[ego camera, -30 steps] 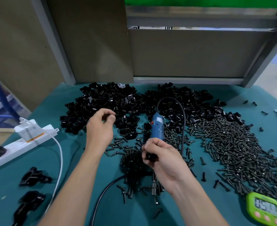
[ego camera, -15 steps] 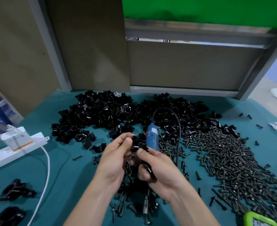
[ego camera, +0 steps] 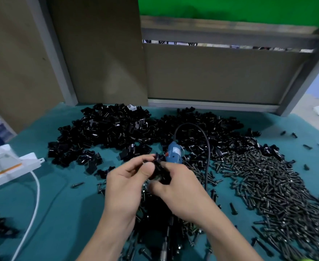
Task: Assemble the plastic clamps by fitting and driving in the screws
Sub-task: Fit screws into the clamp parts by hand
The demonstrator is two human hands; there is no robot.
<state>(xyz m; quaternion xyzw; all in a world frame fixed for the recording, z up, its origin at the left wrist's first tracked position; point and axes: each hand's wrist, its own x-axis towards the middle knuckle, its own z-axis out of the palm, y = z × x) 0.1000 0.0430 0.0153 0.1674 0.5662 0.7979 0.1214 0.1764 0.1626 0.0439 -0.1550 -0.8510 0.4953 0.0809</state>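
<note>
Fingers (ego camera: pixel 134 165) of the left hand (ego camera: pixel 126 185) and right hand (ego camera: pixel 183 193) pinch one black clamp (ego camera: pixel 159 169) between them above the bench (ego camera: pixel 61 194). The screws (ego camera: pixel 267 185) are heaped to the right, nearer the right hand, which likely fetches one.

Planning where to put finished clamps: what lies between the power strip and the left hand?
Head view: mostly bare mat, a white cable across it, one loose screw, a stray clamp.

White power strip (ego camera: pixel 14 169) at left edge of teal table cover (ego camera: pixel 64 208), white cable (ego camera: pixel 39 193) curving from it toward near edge. Brown panels (ego camera: pixel 102 53) in grey frame (ego camera: pixel 211 106) behind; green backdrop (ego camera: pixel 230 6) above.
</note>
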